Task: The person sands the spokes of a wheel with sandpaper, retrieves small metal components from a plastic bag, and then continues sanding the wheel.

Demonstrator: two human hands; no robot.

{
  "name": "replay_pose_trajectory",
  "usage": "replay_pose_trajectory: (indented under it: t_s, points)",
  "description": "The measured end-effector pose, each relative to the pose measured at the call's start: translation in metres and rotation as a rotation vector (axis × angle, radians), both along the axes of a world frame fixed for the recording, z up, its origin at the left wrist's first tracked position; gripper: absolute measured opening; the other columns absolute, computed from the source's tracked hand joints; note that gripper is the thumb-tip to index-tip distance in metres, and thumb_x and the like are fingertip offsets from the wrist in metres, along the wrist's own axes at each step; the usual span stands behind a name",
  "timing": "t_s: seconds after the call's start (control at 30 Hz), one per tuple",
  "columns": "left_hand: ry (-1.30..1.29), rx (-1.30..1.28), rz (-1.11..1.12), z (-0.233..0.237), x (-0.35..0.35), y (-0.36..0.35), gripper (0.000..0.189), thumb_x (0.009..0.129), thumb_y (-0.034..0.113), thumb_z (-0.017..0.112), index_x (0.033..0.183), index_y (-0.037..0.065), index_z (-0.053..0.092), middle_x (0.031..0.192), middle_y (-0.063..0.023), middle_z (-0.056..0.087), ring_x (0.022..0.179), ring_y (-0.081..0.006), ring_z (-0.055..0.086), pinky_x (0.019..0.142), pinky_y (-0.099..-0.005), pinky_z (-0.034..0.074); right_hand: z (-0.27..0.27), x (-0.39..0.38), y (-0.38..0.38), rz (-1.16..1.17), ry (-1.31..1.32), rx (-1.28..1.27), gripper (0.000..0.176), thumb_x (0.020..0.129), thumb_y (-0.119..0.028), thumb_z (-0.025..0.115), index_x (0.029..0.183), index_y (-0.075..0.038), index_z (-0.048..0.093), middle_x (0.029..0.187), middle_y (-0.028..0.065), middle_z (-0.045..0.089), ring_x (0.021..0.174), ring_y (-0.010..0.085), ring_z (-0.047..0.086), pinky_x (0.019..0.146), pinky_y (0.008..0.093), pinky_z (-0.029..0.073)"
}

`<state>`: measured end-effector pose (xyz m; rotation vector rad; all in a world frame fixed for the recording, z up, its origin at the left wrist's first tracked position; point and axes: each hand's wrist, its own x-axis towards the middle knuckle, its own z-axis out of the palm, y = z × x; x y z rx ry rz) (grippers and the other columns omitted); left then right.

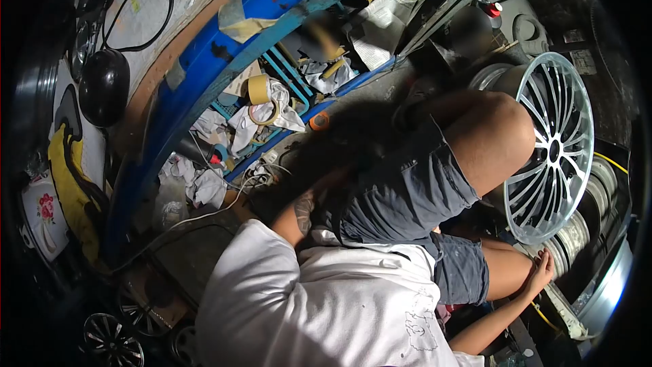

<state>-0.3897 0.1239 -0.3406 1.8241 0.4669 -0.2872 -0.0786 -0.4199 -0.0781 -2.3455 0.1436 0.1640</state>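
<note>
My right hand [542,273] rests by my lower knee, fingers loosely stretched and nothing visible in them. Just above its fingertips is the lower edge of a silver multi-spoke alloy wheel [554,153], which stands upright beside my raised knee [502,129]. More wheel rims [572,241] lie stacked behind and below it. My left arm [296,221] reaches from the white sleeve into shadow beside my thigh, and its hand is hidden there.
A blue metal frame [197,82] arches across the left. Beyond it are rolls of masking tape [258,88], crumpled paper [204,184] and a white cable [176,226]. Yellow-black gloves [71,184] lie far left; dark wheels [112,340] sit lower left.
</note>
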Motion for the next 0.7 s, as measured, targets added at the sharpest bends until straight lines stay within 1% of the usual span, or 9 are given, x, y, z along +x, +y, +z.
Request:
replay_pose_trajectory:
  t_s: [0.13,0.17,0.2,0.23,0.3,0.37,0.47,0.6,0.7]
  points:
    - [-0.088,-0.049,-0.004,0.034,0.031,-0.022,0.025,0.102,0.020,0.055,0.108,-0.001,0.069,0.090,-0.0125,0.070,0.082,-0.0193,0.065,0.073,-0.0344,0.051,0.003,-0.009,0.005,-0.051,0.002,-0.018,0.034,0.106,-0.028,0.061,0.128,-0.003,0.068,0.111,0.0061,0.071,0.097,0.0116,0.065,0.082,0.0256,0.051]
    - [-0.100,-0.054,-0.007,0.041,0.037,-0.024,0.025,0.102,0.019,0.055,0.108,-0.001,0.069,0.089,-0.0122,0.070,0.082,-0.0189,0.065,0.073,-0.0340,0.051,0.000,-0.012,0.004,-0.124,0.001,0.031,0.034,0.105,-0.028,0.062,0.127,-0.003,0.068,0.111,0.0058,0.071,0.098,0.0119,0.065,0.082,0.0253,0.051]
    - [-0.112,-0.054,-0.017,0.045,0.040,-0.023,0.025,0.102,0.019,0.055,0.108,-0.001,0.069,0.089,-0.0119,0.070,0.081,-0.0186,0.064,0.073,-0.0337,0.051,-0.001,-0.014,0.002,-0.139,0.001,0.080,0.033,0.105,-0.027,0.063,0.126,-0.002,0.069,0.109,0.0056,0.071,0.097,0.0116,0.065,0.081,0.0245,0.051]
    - [-0.118,-0.054,-0.030,0.048,0.043,-0.021,0.025,0.102,0.019,0.055,0.107,-0.001,0.069,0.089,-0.0116,0.070,0.081,-0.0183,0.064,0.073,-0.0333,0.051,0.000,-0.019,0.011,-0.120,-0.036,0.084,0.031,0.104,-0.027,0.064,0.123,-0.003,0.069,0.102,0.0029,0.070,0.083,0.0091,0.059,0.073,0.0227,0.046]
    - [-0.114,-0.040,-0.040,0.050,0.040,-0.017,0.025,0.102,0.019,0.055,0.107,-0.001,0.069,0.088,-0.0110,0.069,0.080,-0.0176,0.064,0.072,-0.0327,0.051,0.002,-0.024,0.014,-0.137,-0.019,0.157,0.030,0.104,-0.025,0.064,0.122,-0.001,0.069,0.097,0.0035,0.069,0.079,0.0065,0.059,0.067,0.0208,0.045]
    - [-0.092,-0.017,-0.052,0.049,0.031,-0.005,0.025,0.103,0.019,0.054,0.106,-0.001,0.069,0.088,-0.0104,0.069,0.080,-0.0170,0.063,0.072,-0.0320,0.050,0.000,-0.030,0.020,-0.142,-0.082,0.103,0.029,0.104,-0.024,0.064,0.120,-0.001,0.071,0.104,0.0070,0.073,0.083,0.0081,0.063,0.069,0.0220,0.048]
    - [-0.046,0.020,-0.071,0.050,0.023,0.014,0.025,0.103,0.018,0.054,0.105,-0.001,0.069,0.087,-0.0095,0.069,0.078,-0.0160,0.063,0.071,-0.0310,0.050,0.006,-0.041,0.037,-0.112,-0.189,-0.005,0.029,0.105,-0.024,0.062,0.120,0.000,0.071,0.104,0.0083,0.073,0.090,0.0126,0.067,0.077,0.0255,0.053]
    - [-0.015,0.080,-0.051,0.051,0.020,0.030,0.025,0.103,0.018,0.053,0.104,-0.001,0.069,0.086,-0.0083,0.069,0.077,-0.0147,0.062,0.071,-0.0296,0.050,0.016,-0.051,0.053,-0.113,-0.212,-0.091,0.029,0.106,-0.022,0.060,0.118,0.001,0.072,0.109,0.0094,0.073,0.098,0.0155,0.069,0.080,0.0280,0.055]
    - [-0.006,0.130,-0.018,0.048,0.021,0.045,0.025,0.103,0.017,0.053,0.103,-0.002,0.070,0.085,-0.0074,0.069,0.076,-0.0138,0.062,0.070,-0.0286,0.049,0.016,-0.055,0.054,-0.130,-0.240,0.002,0.028,0.107,-0.019,0.058,0.120,0.001,0.071,0.112,0.0089,0.073,0.102,0.0165,0.069,0.083,0.0290,0.056]
